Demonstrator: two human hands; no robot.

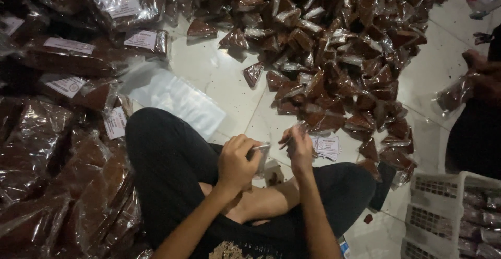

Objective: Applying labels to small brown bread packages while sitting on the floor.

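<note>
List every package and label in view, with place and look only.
Small clear packets: heap on the floor ahead, triangular, brown filling.
Large clear bags: stacked at left, brown contents, white rectangular labels.
Loose labels: white slips beside the right hand.
Empty clear bags: flat, by the knee.

A small packet [261,154] of clear, glossy plastic film is held between the left hand [237,162] and the right hand [300,152]. The heap of packets [339,55] is wrapped in the same shiny, crinkled film. Smooth glazed tiles are seen on the floor [219,76]. The labels [326,147] look like matt paper. The crate [433,207] at the lower right corner is of white matt plastic.
</note>
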